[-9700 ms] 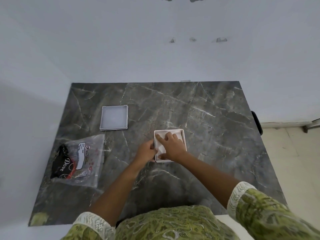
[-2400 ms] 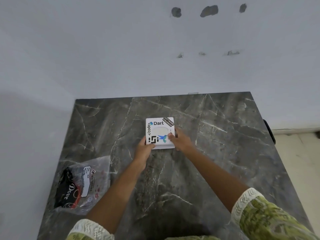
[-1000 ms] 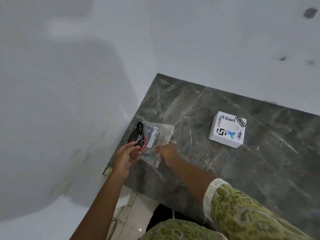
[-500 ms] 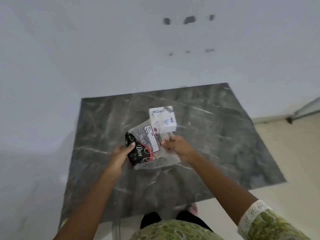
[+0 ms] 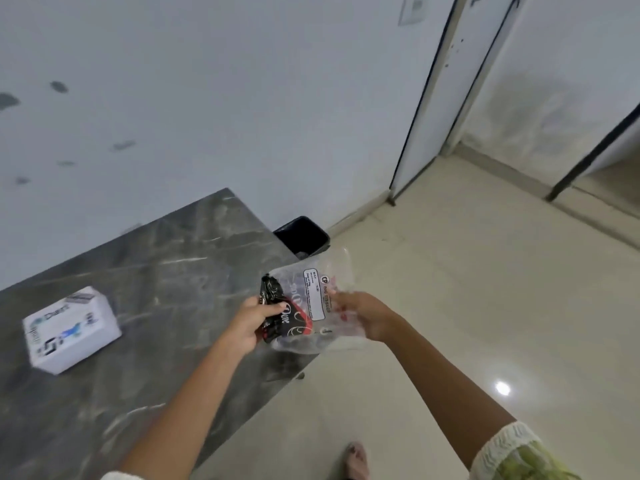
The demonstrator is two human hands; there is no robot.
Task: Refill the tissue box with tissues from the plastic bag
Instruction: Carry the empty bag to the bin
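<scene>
The clear plastic bag [image 5: 313, 306], with a black and red printed end and a white label, hangs in the air past the table's right edge. My left hand [image 5: 254, 323] grips its black end and my right hand [image 5: 360, 315] holds its clear side. The white tissue box [image 5: 69, 329], lid on and stickers on top, rests on the dark marble table [image 5: 156, 271] at the left, well apart from both hands.
A black waste bin [image 5: 303, 237] stands on the floor by the table's far right corner, just beyond the bag. Beige tiled floor [image 5: 467, 306] spreads to the right. White wall behind, a door frame [image 5: 426, 98] at the upper right. A foot [image 5: 356, 459] shows below.
Both hands have carried the bag from above the table out past its right edge, towards the bin. The view has swung right, so the closed box now lies at the left.
</scene>
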